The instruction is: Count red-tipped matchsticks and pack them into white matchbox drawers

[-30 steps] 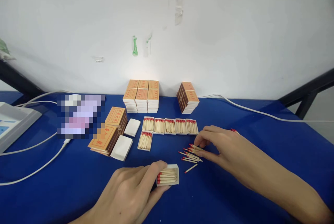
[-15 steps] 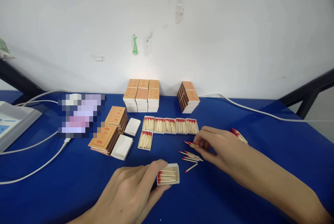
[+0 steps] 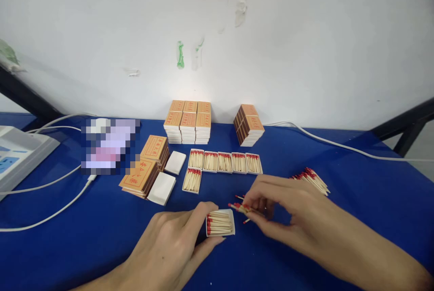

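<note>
Between thumb and fingers, my left hand [image 3: 172, 241] grips an open white matchbox tray [image 3: 232, 218] with red-tipped matches lying in it, heads to the left. Just right of the tray, my right hand [image 3: 285, 209] pinches a few matches [image 3: 239, 207], their heads pointing left toward it. A few loose matches on the table are partly hidden behind these fingers. Beyond my hands stand several filled trays [image 3: 225, 162] in a row, with one more filled tray [image 3: 192, 180] in front of the row's left end.
A pile of matches [image 3: 312, 180] lies beyond my right wrist. Flattened matchbox sleeves [image 3: 139, 176] and white tray stacks [image 3: 162, 189] are at left. Stacked matchboxes [image 3: 187, 121] and a smaller stack [image 3: 248, 124] stand by the wall. Cables, a pixelated object and a power strip [image 3: 20, 155] sit far left.
My right hand has moved nearer the tray, carrying the pinched matches off the loose ones. My left hand still holds the tray. The view has shifted slightly.
</note>
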A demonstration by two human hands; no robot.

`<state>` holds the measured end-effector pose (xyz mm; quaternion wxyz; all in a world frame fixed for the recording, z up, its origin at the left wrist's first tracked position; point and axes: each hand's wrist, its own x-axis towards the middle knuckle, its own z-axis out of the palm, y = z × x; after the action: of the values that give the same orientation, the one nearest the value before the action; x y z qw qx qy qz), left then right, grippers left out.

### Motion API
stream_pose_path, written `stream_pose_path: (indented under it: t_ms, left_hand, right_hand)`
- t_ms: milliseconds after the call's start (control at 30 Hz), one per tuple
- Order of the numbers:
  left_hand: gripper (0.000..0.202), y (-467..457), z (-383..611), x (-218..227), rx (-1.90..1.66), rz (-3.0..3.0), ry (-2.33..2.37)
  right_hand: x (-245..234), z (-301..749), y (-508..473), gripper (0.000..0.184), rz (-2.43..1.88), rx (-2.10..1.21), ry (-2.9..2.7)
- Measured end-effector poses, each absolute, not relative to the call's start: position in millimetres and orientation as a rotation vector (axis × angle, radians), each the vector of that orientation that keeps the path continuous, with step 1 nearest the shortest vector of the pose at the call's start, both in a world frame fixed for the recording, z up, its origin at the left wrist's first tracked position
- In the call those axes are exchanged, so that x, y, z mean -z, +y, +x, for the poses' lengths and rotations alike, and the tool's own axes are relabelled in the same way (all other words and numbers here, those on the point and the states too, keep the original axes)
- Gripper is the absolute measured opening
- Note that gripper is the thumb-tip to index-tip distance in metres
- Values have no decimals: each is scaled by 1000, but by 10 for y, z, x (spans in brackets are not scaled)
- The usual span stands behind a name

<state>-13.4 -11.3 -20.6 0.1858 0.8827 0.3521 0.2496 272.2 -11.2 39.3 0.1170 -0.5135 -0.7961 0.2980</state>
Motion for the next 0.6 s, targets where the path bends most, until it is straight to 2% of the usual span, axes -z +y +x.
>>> stream_pose_path:
  t_ms: [67,200,333,433,600]
  left_hand:
    - [21,-114,-130,200,-672,2447,992]
    - [15,-115,-137,212,-678,2428,1017]
    - [38,-108,-145,230,-644,2410,1045]
    - [39,-103,-139,227,-648,2386,1059]
    - [38,-98,-126,212,-660,2361,1059]
  right_hand:
    - [-372,2594,-170,13,-1433,-868,-2352]
    - [-257,2431,-235,21,-1324,-571,-2504]
    - [-172,2354,-250,23,-1165,-177,-2693]
    - [-178,2290,-246,24,-1027,86,-2765]
    - [-212,2238,-224,27,-1031,108,-2668]
